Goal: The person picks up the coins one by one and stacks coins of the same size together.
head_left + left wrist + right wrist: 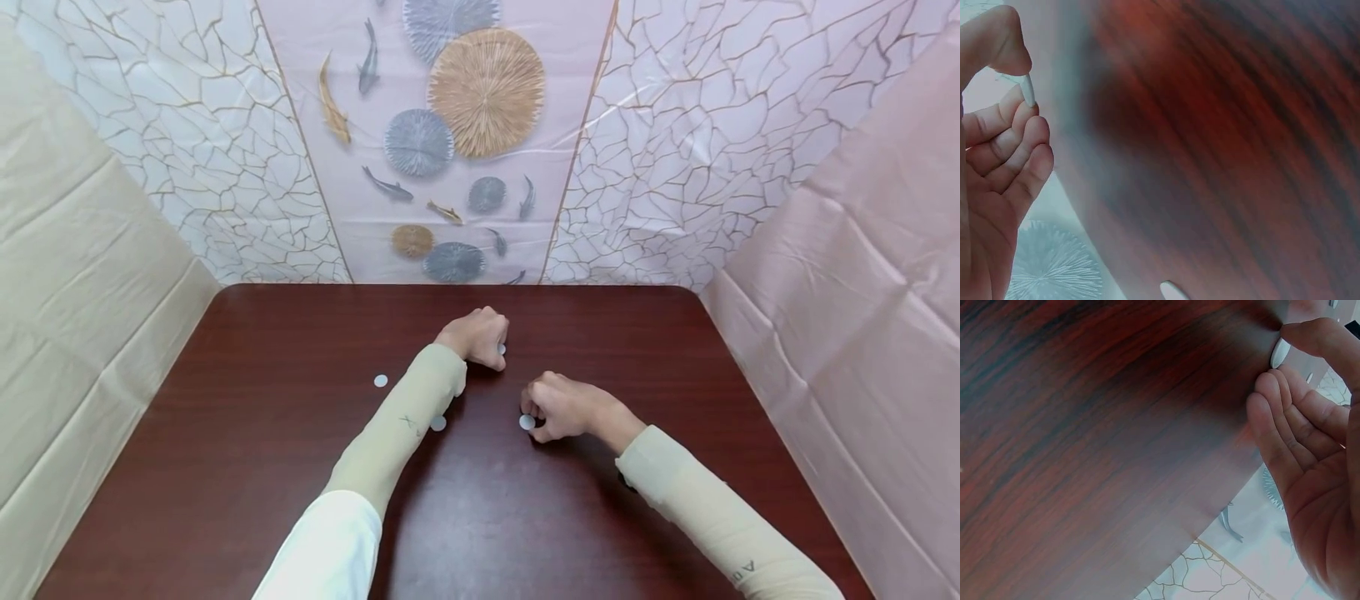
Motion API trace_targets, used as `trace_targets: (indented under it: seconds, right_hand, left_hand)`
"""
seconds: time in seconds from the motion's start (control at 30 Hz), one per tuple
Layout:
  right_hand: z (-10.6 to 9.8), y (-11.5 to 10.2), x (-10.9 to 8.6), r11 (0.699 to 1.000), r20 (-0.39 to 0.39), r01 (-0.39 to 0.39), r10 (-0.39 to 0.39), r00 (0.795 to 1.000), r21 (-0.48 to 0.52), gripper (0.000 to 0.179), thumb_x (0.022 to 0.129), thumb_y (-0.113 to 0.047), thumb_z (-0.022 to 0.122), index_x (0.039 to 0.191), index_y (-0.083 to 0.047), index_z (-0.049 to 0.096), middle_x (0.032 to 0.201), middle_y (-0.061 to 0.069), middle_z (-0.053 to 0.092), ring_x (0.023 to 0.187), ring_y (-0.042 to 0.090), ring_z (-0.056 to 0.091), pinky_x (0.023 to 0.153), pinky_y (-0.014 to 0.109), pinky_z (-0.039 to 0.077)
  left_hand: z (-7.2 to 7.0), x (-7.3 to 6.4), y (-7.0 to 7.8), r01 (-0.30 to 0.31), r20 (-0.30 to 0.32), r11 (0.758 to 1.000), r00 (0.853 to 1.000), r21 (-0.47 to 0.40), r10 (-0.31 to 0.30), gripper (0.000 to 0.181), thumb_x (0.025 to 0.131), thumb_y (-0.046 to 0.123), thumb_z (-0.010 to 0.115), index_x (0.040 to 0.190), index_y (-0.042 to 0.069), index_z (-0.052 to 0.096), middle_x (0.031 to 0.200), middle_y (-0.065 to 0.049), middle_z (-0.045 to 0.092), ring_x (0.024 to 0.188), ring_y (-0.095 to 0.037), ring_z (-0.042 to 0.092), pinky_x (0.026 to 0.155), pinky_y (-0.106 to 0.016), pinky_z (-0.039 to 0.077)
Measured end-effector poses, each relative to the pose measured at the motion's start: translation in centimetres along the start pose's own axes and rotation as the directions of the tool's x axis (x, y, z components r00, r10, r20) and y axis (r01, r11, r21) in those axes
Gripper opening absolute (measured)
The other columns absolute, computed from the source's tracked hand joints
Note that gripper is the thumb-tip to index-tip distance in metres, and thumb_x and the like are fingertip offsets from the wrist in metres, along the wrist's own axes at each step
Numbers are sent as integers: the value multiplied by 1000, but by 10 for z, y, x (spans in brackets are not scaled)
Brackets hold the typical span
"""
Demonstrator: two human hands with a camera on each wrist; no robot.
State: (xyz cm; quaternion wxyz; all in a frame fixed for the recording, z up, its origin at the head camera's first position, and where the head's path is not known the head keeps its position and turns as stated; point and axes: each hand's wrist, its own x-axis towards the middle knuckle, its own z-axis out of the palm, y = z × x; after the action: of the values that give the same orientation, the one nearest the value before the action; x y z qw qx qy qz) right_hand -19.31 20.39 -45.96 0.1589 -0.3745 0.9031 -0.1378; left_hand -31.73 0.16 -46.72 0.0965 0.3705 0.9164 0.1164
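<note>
In the head view my left hand [477,337] is over the far middle of the table, its thumb and fingertips pinching a small white disc [502,349]. The left wrist view shows that disc [1028,90] edge-on between thumb and fingers. My right hand [566,407] is nearer and to the right, close over the tabletop. It holds another white disc [527,422] between thumb and curled fingers; in the right wrist view this disc [1280,353] stands tilted between the thumb tip and fingertips.
A third white disc [381,381] lies on the dark red-brown table [300,492], left of the left forearm. One more disc [438,423] lies beside that sleeve [405,417], partly covered by it. A patterned cloth [480,200] hangs behind the table's far edge, with pale cloth at both sides.
</note>
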Motion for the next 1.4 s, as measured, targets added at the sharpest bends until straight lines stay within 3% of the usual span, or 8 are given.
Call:
trace_targets:
  seconds: [0.27, 0.53, 1.4]
  right_hand:
    - [-1, 2, 0, 1000, 2, 5, -5, 1000, 10, 16, 84, -16, 83, 96, -7, 75, 88, -1, 73, 76, 1, 65, 70, 19, 56]
    - [-1, 0, 0, 1000, -5, 10, -10, 1000, 15, 16, 84, -15, 83, 96, -7, 75, 88, -1, 74, 78, 3, 67, 72, 20, 57]
    - [1, 2, 1, 998, -8, -11, 12, 1000, 63, 16, 86, -14, 84, 98, -7, 77, 90, -1, 76, 80, 5, 70, 73, 22, 59]
  left_hand:
    - [-10, -11, 7, -73, -35, 995, 997, -67, 71, 20, 79, 23, 78, 91, 16, 65, 86, 2, 68, 73, -14, 63, 68, -25, 52]
    - [-7, -22, 17, -103, -68, 994, 993, -39, 100, 24, 75, 26, 81, 90, 15, 66, 85, 3, 68, 76, -13, 62, 69, -23, 50]
    - [5, -68, 52, 63, 0, 993, 998, -97, -63, 24, 77, 29, 83, 86, 19, 63, 81, 4, 65, 77, -17, 60, 68, -26, 49]
